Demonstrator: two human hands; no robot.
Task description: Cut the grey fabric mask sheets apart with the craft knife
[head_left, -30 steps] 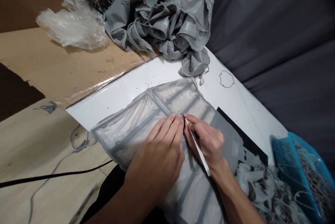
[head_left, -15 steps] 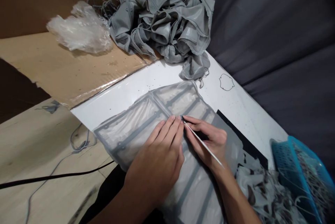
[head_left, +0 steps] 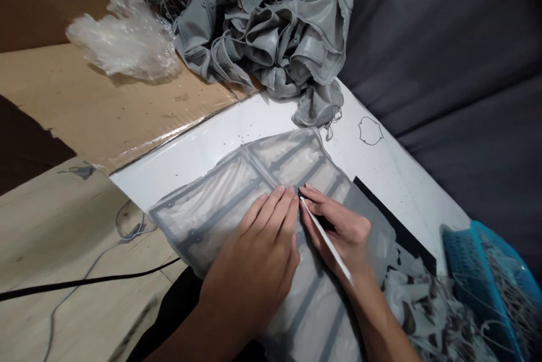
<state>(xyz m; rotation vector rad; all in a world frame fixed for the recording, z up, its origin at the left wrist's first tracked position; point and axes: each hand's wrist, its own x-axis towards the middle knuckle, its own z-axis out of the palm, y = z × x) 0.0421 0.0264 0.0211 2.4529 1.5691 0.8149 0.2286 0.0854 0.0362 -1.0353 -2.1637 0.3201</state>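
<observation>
A grey, partly see-through rubbery sheet [head_left: 220,192] with darker raised strips spreads before me, over the table's edge and towards my lap. My left hand [head_left: 254,249] lies flat on it, fingers stretched and side by side, pressing it down. Just right of those fingertips, my right hand [head_left: 339,226] pinches a slim white tool [head_left: 328,243] like a pen. Its narrow tip meets the sheet near my left index finger, and its broader end slants back over my wrist. The tool's exact kind, and whatever lies under the tip, cannot be made out.
Crumpled grey rubbery sheets [head_left: 271,29] are heaped at the back beside a clear plastic bag [head_left: 127,40] on cardboard [head_left: 161,96]. A thin dark loop [head_left: 370,131] lies on the white table [head_left: 406,181]. At right stand grey scraps [head_left: 432,311] and a blue basket [head_left: 470,260].
The white tool has turned in my right hand and shows a wider face. My right hand has shifted slightly right, away from my left fingertips. The left hand stays in place.
</observation>
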